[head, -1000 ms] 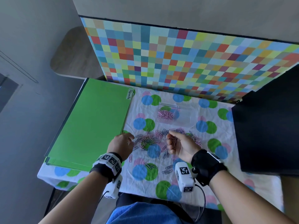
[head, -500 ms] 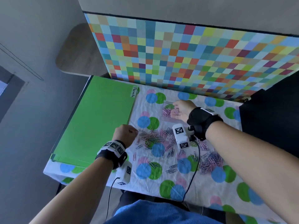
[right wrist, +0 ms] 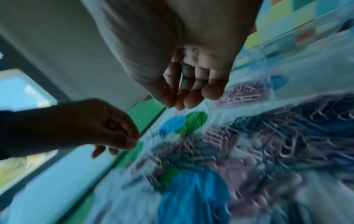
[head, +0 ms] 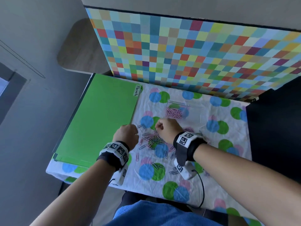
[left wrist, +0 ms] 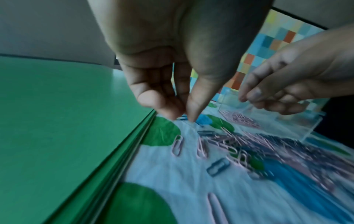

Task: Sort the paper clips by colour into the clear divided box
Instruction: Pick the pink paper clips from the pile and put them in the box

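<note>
Head view: loose pile of pink and blue wire paper clips (head: 153,141) on dotted white cloth (head: 203,185), just short of clear divided plastic box (head: 184,111) holding pink clips. Left hand (head: 126,136) pinches a blue clip (left wrist: 182,118). Right hand (head: 168,129) loosely curled, holding nothing visible.

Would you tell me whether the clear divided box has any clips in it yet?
Partly filled: the clear divided box holds pink clips in one compartment; the rest looks empty.

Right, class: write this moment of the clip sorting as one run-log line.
left hand: pinching blue paper clip on cloth | right hand: above loose pile, grip unclear | clear divided box: pink clips in one compartment
</note>
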`<move>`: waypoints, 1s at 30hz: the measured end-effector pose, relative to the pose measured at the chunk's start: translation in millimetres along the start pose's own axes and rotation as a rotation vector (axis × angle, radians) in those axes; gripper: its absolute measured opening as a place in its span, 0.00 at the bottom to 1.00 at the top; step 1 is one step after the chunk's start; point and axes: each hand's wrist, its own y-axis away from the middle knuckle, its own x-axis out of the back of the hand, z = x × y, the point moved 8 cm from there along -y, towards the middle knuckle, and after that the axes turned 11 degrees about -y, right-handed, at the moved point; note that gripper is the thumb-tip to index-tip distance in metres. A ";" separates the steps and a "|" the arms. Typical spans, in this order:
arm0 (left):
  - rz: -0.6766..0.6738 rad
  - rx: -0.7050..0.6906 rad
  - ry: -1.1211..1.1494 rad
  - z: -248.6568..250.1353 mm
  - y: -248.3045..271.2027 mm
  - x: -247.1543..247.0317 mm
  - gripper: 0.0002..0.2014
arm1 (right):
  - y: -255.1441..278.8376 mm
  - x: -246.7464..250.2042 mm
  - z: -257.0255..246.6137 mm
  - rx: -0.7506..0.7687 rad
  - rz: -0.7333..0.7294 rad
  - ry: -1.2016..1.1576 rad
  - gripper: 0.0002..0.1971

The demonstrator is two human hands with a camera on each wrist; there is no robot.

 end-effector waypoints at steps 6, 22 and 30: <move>-0.024 0.013 -0.074 -2.5 16.3 -12.5 0.10 | 2.5 -40.2 -10.3 0.127 -0.148 0.268 0.03; -0.073 0.078 0.758 -24.4 22.7 -12.3 0.12 | 11.4 -32.4 14.4 -0.004 -0.106 -0.136 0.10; -0.295 0.242 1.273 -19.8 23.6 -21.7 0.09 | 19.9 -30.2 17.5 -0.202 -0.175 -0.585 0.11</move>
